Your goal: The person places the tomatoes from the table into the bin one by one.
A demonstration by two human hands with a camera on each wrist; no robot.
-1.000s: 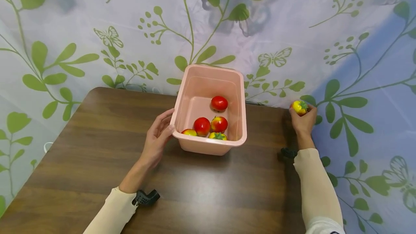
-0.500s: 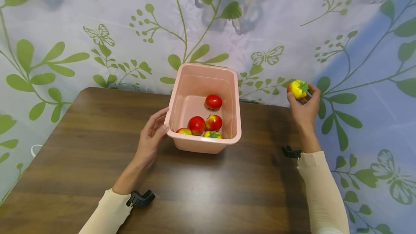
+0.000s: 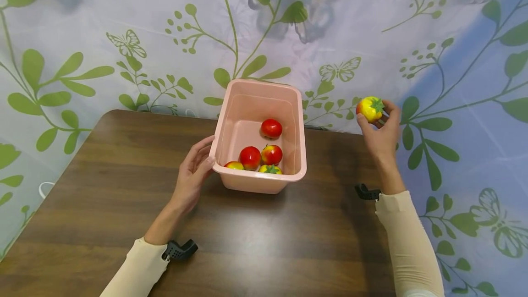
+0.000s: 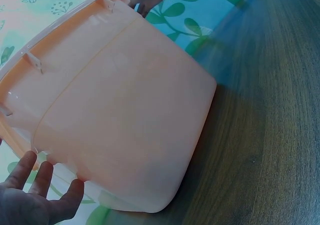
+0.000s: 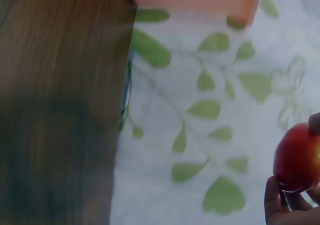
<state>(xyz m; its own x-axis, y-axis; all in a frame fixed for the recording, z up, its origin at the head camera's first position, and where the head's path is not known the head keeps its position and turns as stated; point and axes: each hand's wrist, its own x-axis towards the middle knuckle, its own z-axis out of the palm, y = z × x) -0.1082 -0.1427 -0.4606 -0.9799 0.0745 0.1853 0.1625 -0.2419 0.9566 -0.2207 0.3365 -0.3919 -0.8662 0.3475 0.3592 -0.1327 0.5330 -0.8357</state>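
Observation:
My right hand (image 3: 384, 136) pinches a yellow-and-red tomato (image 3: 368, 110) with a green leafy top, raised above the table's far right corner. In the right wrist view, the tomato's (image 5: 295, 160) red side shows between my fingertips (image 5: 272, 192). A pink plastic bin (image 3: 252, 184) stands at the back middle of the table. My left hand (image 3: 191, 175) holds its near left rim, thumb on the edge and fingers against the outer wall. Inside lie a red tomato (image 3: 271, 128) farther back and several others, including another red one (image 3: 250, 157), along the near side.
The brown wooden table (image 3: 247, 242) reaches back to a leaf-patterned cloth (image 3: 165, 35) hanging behind it and at the right. A black wrist mount (image 3: 180, 250) sits on the left forearm, another (image 3: 367, 192) on the right.
My right hand has lifted the tomato up from the far right corner, then carried it slightly left. The left hand keeps its place on the bin; the head view has shifted slightly.

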